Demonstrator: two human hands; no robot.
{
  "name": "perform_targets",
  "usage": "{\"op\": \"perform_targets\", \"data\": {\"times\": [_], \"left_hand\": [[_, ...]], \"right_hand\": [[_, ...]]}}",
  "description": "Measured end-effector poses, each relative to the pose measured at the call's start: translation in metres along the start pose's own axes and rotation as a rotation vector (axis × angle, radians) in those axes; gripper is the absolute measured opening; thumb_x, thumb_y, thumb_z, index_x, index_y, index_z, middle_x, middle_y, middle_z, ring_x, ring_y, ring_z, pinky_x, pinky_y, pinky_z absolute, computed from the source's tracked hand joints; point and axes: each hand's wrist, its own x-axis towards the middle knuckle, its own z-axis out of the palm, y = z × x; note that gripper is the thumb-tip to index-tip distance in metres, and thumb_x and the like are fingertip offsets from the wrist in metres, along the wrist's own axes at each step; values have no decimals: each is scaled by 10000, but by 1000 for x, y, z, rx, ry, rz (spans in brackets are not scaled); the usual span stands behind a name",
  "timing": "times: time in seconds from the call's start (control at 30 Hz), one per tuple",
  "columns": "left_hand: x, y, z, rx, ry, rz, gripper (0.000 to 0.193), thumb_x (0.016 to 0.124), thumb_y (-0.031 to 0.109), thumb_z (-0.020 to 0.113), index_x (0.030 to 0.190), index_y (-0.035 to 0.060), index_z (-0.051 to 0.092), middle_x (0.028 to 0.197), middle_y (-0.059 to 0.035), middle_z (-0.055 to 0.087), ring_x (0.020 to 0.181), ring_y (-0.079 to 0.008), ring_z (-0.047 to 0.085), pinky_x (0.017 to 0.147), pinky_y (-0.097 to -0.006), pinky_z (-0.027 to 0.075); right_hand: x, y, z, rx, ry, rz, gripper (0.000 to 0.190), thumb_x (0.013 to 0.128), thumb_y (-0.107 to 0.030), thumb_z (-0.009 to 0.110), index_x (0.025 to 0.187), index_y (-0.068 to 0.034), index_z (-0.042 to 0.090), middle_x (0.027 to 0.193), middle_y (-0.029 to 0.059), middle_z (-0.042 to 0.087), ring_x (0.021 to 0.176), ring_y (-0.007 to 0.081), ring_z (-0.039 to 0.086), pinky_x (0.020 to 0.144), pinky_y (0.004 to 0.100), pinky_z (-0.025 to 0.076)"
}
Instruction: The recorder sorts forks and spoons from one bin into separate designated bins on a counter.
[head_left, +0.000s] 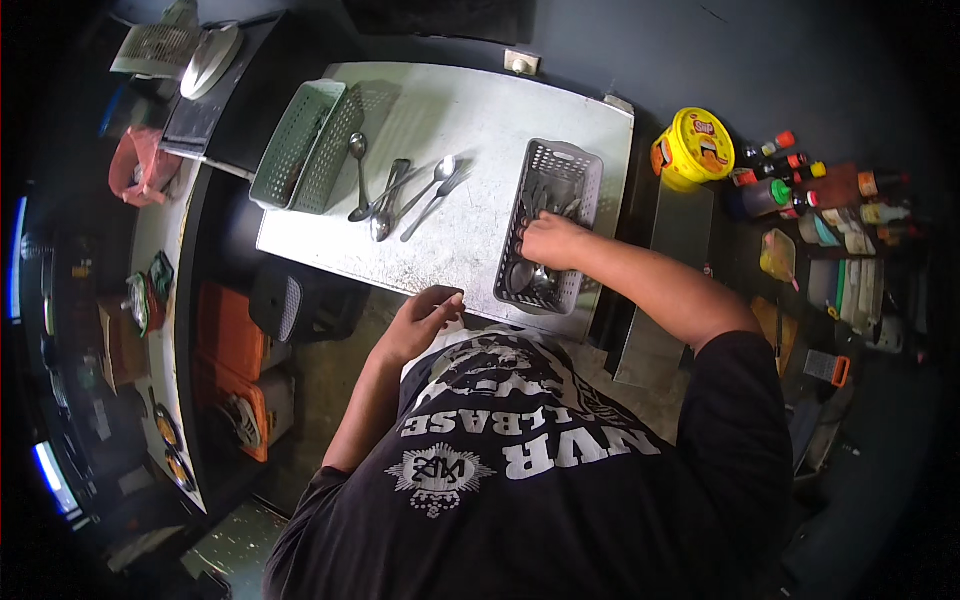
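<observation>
My right hand reaches into a grey perforated plastic basket that holds metal spoons and other cutlery; its fingertips are among the cutlery and partly hidden, so a grip cannot be made out. My left hand hovers at the table's near edge, fingers bent, and whether it holds anything is unclear. Several spoons and a fork lie loosely on the white table, some crossing each other. A spoon lies beside the pale green perforated basket at the table's left end.
Right of the table stand a yellow tub, several bottles and a grater. A dark chair is tucked below the table's left end. Orange crates stand under the left counter. A wall socket is behind the table.
</observation>
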Motion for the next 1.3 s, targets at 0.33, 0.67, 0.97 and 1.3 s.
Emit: {"op": "perform_targets", "data": {"times": [0.33, 0.67, 0.97, 1.3], "left_hand": [[23, 41, 30, 359, 300, 343, 281, 946, 215, 703, 1138, 12, 667, 1026, -148, 701, 979, -246, 674, 851, -359, 530], [100, 33, 28, 428, 193, 454, 231, 1023, 166, 551, 1161, 17, 660, 1096, -196, 641, 962, -285, 666, 796, -350, 547], [88, -19, 16, 326, 121, 299, 364, 1069, 289, 495, 1187, -19, 647, 1105, -157, 669, 992, -214, 639, 892, -352, 507], [65, 16, 10, 481, -251, 490, 1032, 776, 301, 872, 1553, 91, 226, 1440, -204, 460, 1205, -326, 584, 891, -423, 571]], "right_hand": [[-38, 4, -26, 505, 490, 573, 233, 890, -50, 533, 1094, 28, 611, 982, 257, 663, 889, 423, 692, 765, 488, 580], [12, -68, 4, 639, 394, 1000, 343, 905, -105, 554, 1221, -34, 669, 897, 235, 692, 975, 417, 668, 936, 450, 545], [27, -46, 25, 1079, 170, 925, 504, 936, -222, 544, 1415, -64, 542, 1395, 344, 482, 1329, 541, 423, 1024, 561, 469], [67, -38, 74, 748, -1, 1016, 543, 996, -326, 446, 1466, -59, 495, 1518, 109, 491, 1317, 231, 551, 1126, 423, 364]]}}
